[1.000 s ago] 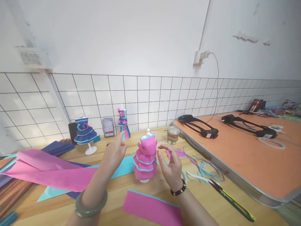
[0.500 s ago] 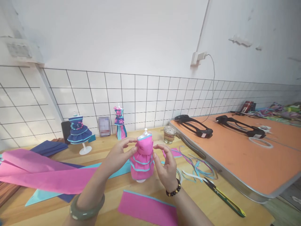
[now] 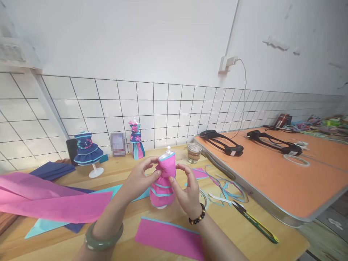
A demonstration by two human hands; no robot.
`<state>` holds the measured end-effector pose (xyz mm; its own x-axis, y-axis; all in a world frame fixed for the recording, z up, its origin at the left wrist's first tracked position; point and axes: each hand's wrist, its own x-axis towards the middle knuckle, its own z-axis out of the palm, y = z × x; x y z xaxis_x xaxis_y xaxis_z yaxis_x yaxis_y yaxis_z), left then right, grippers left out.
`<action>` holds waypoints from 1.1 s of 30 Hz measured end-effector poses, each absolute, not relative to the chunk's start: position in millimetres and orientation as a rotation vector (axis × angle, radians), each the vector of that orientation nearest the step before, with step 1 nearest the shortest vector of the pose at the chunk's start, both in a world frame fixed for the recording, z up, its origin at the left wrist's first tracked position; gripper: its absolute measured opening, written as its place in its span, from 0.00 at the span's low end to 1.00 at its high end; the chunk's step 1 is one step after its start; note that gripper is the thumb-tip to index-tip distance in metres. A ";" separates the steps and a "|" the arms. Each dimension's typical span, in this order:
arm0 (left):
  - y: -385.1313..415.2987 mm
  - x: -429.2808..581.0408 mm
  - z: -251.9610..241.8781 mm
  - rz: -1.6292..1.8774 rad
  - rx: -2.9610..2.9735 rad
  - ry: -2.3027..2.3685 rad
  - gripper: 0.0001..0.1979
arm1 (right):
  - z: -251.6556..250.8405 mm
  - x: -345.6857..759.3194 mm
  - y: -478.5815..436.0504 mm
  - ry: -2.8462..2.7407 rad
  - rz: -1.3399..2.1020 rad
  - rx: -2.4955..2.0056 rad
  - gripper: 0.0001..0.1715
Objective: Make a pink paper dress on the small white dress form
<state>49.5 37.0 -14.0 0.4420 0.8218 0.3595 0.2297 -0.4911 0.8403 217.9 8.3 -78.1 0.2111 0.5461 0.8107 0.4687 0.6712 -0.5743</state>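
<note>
A small dress form wears a pink tiered doll dress (image 3: 163,192) edged with light-blue trim; its white neck knob shows on top. My left hand (image 3: 143,177) grips the dress at the waist, thumb on the front and fingers curling behind the left side. From the other side, my right hand (image 3: 188,190) has its thumb pressed on the waist, with the bent fingers around the right edge. The fingertips behind the cloth are partly hidden. In front lies a flat pink fabric strip (image 3: 168,237) with a light-blue border.
Two dressed mini forms, one navy (image 3: 88,154) and one multicoloured (image 3: 136,141), stand at the back. Pink fabric (image 3: 54,199) lies left. Rightward are a glass (image 3: 194,154), thread snips (image 3: 255,221), trim scraps (image 3: 228,190) and an orange-topped table (image 3: 272,177) with black devices.
The dress form leans more to the right at the top. My right thumb has moved left onto the front of the waist. The whole view has shifted slightly.
</note>
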 end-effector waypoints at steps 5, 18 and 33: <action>36.3 51.4 -13.6 1.052 1.973 0.867 0.12 | -79.1 216.2 7.8 -1.417 0.092 -0.927 0.21; 34.6 55.7 -15.4 1.019 2.035 0.868 0.13 | -71.0 217.2 2.8 -1.382 0.188 -0.902 0.24; 33.1 62.5 -18.1 1.053 1.995 0.805 0.13 | -69.7 220.7 3.9 -1.354 0.330 -0.869 0.24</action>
<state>62.5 33.1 -18.1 0.4691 0.7838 0.4069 0.1868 -0.5384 0.8217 220.7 3.9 -69.7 0.2288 0.6678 0.7083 0.2671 0.6566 -0.7053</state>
